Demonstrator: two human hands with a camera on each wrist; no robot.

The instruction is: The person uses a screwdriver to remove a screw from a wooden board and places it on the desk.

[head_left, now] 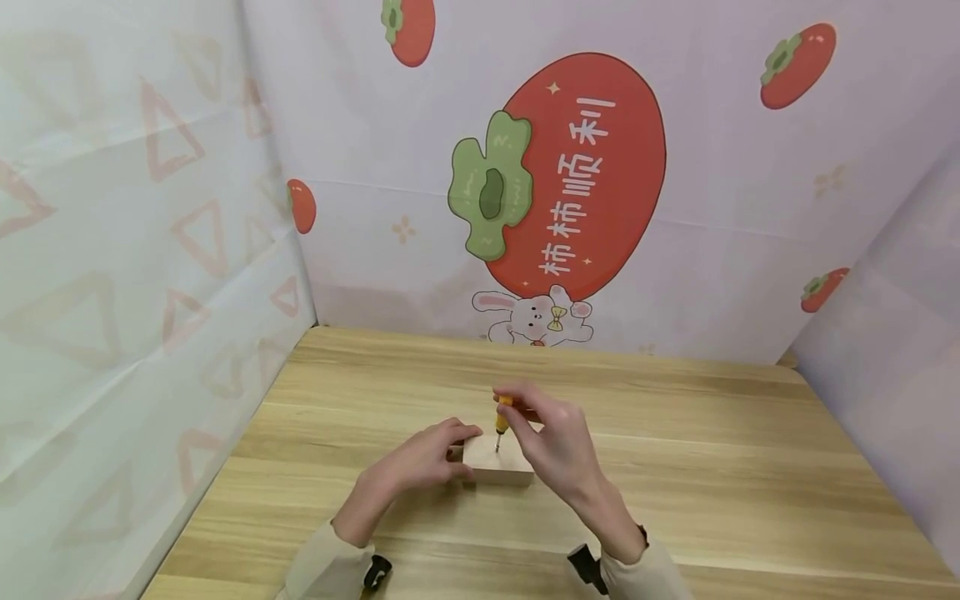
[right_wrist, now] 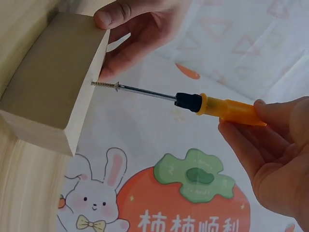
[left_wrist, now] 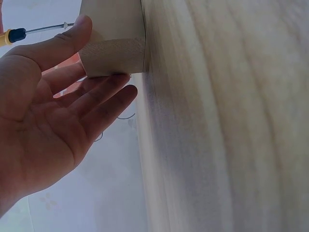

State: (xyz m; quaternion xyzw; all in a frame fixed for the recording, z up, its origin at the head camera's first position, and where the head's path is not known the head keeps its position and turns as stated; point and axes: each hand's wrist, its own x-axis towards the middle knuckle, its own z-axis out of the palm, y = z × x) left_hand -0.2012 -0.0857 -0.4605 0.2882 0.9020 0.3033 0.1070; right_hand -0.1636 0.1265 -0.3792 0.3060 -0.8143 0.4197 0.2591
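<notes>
A pale wooden block [head_left: 499, 477] lies on the table, its left end held by my left hand [head_left: 418, 457]. In the left wrist view the thumb presses near the block's upper edge while the fingers [left_wrist: 107, 89] reach round its far side. My right hand [head_left: 566, 446] pinches the butt of a yellow screwdriver [right_wrist: 227, 111] with a black collar, between thumb and fingertips. The shaft points down at the block. At its tip, in the right wrist view, a screw [right_wrist: 105, 85] stands upright in the block's top face, most of its thread showing.
The wood-grain table [head_left: 712, 467] stretches out on both sides of the block. A printed backdrop [head_left: 360, 267] with persimmons and a rabbit rises behind it, and side sheets [head_left: 127, 333] flank the table. Each wrist carries a black camera mount [head_left: 587, 569].
</notes>
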